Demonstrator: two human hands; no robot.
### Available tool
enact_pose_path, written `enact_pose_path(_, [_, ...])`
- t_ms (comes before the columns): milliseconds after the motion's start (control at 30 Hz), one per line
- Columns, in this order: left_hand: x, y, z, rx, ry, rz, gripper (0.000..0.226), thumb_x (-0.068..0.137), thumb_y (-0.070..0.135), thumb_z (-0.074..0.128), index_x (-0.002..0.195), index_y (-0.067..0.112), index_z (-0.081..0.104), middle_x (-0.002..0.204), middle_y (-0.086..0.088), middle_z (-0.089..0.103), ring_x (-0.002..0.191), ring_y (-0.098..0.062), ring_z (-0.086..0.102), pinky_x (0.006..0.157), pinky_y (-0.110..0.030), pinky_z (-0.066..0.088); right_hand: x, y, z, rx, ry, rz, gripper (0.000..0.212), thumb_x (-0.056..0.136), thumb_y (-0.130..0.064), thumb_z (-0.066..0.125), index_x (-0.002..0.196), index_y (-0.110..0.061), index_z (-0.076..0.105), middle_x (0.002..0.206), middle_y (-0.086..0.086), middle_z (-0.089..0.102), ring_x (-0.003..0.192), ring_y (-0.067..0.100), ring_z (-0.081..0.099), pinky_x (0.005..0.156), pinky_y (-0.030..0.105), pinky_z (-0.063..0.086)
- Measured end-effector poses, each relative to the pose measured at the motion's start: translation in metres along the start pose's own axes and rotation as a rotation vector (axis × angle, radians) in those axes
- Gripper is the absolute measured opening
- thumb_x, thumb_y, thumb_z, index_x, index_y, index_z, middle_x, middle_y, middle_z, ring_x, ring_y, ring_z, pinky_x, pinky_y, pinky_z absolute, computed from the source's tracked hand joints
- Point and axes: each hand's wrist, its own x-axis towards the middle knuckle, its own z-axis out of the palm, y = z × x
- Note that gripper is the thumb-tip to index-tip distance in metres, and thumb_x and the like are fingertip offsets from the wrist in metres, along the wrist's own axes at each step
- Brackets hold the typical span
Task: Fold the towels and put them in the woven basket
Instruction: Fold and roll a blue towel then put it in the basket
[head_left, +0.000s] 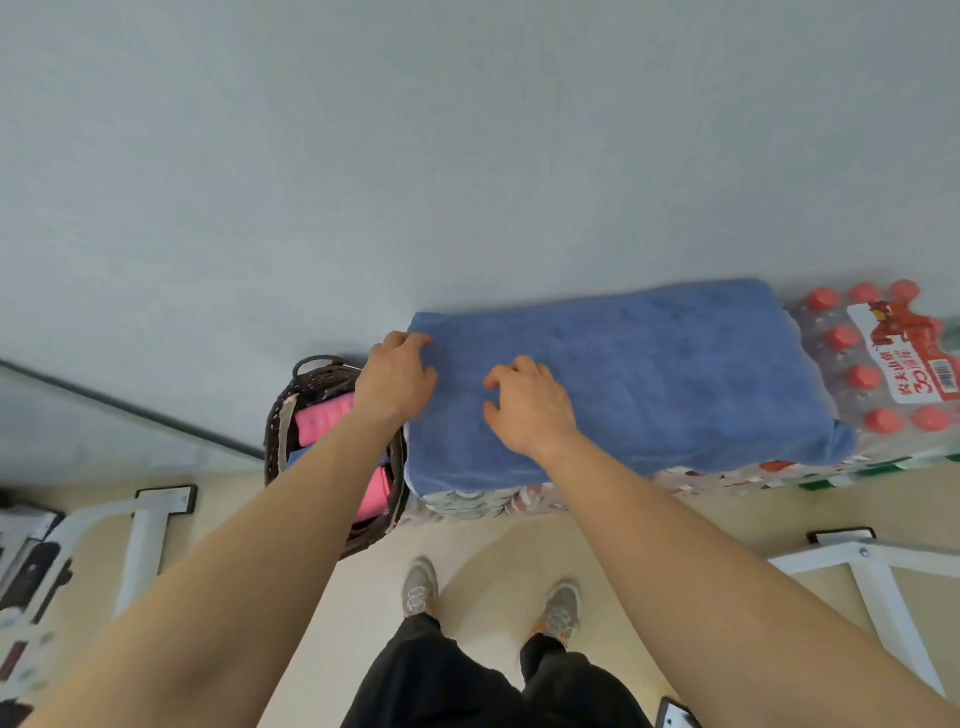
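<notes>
A blue towel (649, 374) lies folded into a wide rectangle on top of a stack of shrink-wrapped water bottle packs (883, 374) against the wall. My left hand (397, 379) grips the towel's left edge near its far corner, fingers curled over the cloth. My right hand (527, 402) rests on the towel's left half with bent fingertips pressing into the fabric. The dark woven basket (278, 426) stands on the floor just left of the stack, under my left forearm. It holds rolled pink towels (324, 423) and a bit of blue cloth.
A grey wall rises behind the stack. White metal frame legs (148, 535) stand on the beige floor at left and another white frame (878, 577) at right. Dark items lie at the far left edge. My shoes (421, 587) are on the floor below.
</notes>
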Motion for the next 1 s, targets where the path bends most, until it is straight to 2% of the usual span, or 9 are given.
enact_pose_path(100, [0.011,-0.019,-0.004,-0.064,-0.071,0.018,0.043,0.089,0.02,0.052,0.132,0.022,0.052,0.13,-0.01,0.047,0.105,-0.032,0.057,0.09,-0.045,0.049,0.001,-0.03,0.021,0.051,-0.019,0.026,0.029,0.096,-0.031,0.054,0.124,-0.024,0.06,0.124,0.004,0.052,0.116,0.027,0.051,0.091,0.04,0.047])
enact_pose_path(233, [0.025,-0.032,-0.006,-0.115,-0.159,0.093,0.041,0.089,0.022,0.053,0.13,0.026,0.053,0.123,-0.009,0.045,0.086,-0.029,0.061,0.088,-0.044,0.051,-0.002,-0.069,0.052,0.124,0.014,0.174,0.032,0.095,-0.036,0.054,0.12,-0.016,0.055,0.121,0.007,0.051,0.109,0.031,0.055,0.086,0.043,0.049])
enact_pose_path(300, [0.033,-0.039,-0.008,-0.166,-0.175,0.112,0.04,0.087,0.02,0.056,0.127,0.024,0.056,0.12,-0.009,0.045,0.085,-0.028,0.06,0.089,-0.039,0.05,-0.003,-0.086,0.067,0.065,0.092,0.273,0.043,0.09,-0.047,0.058,0.118,-0.015,0.052,0.12,0.008,0.05,0.112,0.031,0.051,0.084,0.044,0.049])
enact_pose_path(400, [0.041,-0.042,-0.009,-0.206,-0.179,0.187,0.035,0.085,0.015,0.059,0.12,0.018,0.059,0.107,-0.009,0.051,0.096,-0.029,0.057,0.089,-0.032,0.044,-0.006,-0.108,0.081,-0.017,0.17,0.393,0.059,0.08,-0.059,0.064,0.118,-0.017,0.047,0.121,0.005,0.048,0.114,0.028,0.047,0.084,0.043,0.046])
enact_pose_path(567, [0.043,-0.038,-0.008,-0.282,-0.148,0.25,0.02,0.091,0.019,0.057,0.11,0.017,0.064,0.102,-0.005,0.06,0.101,-0.025,0.056,0.087,-0.031,0.042,-0.009,-0.122,0.09,-0.035,0.174,0.43,0.045,0.083,-0.031,0.067,0.118,-0.014,0.045,0.12,0.01,0.049,0.11,0.031,0.051,0.085,0.04,0.045])
enact_pose_path(700, [0.047,-0.035,-0.014,-0.333,-0.101,0.228,0.03,0.092,0.008,0.049,0.117,0.01,0.065,0.112,-0.013,0.066,0.106,-0.029,0.059,0.093,-0.031,0.043,-0.017,-0.126,0.089,0.025,0.172,0.399,0.031,0.086,-0.016,0.061,0.113,-0.01,0.047,0.117,0.012,0.052,0.104,0.033,0.056,0.08,0.04,0.046])
enact_pose_path(767, [0.049,-0.034,-0.02,-0.352,-0.096,0.207,0.035,0.091,0.006,0.045,0.121,0.008,0.064,0.118,-0.012,0.067,0.11,-0.028,0.06,0.096,-0.031,0.044,-0.021,-0.125,0.089,0.036,0.164,0.376,0.027,0.086,-0.009,0.056,0.112,-0.01,0.05,0.116,0.013,0.054,0.103,0.034,0.056,0.077,0.039,0.044])
enact_pose_path(900, [0.052,-0.034,-0.032,-0.367,-0.042,0.18,0.031,0.088,0.006,0.049,0.113,0.011,0.068,0.108,-0.009,0.07,0.1,-0.026,0.063,0.09,-0.03,0.049,-0.03,-0.123,0.087,0.04,0.155,0.325,0.03,0.087,-0.006,0.054,0.116,-0.013,0.054,0.114,0.008,0.055,0.104,0.032,0.055,0.073,0.038,0.044])
enact_pose_path(1000, [0.058,-0.035,-0.042,-0.344,-0.012,0.152,0.03,0.086,0.004,0.049,0.106,0.014,0.07,0.1,-0.01,0.071,0.092,-0.028,0.065,0.081,-0.027,0.05,-0.038,-0.121,0.085,0.043,0.137,0.367,0.018,0.088,-0.009,0.053,0.106,-0.013,0.052,0.11,0.007,0.055,0.098,0.032,0.057,0.067,0.035,0.038])
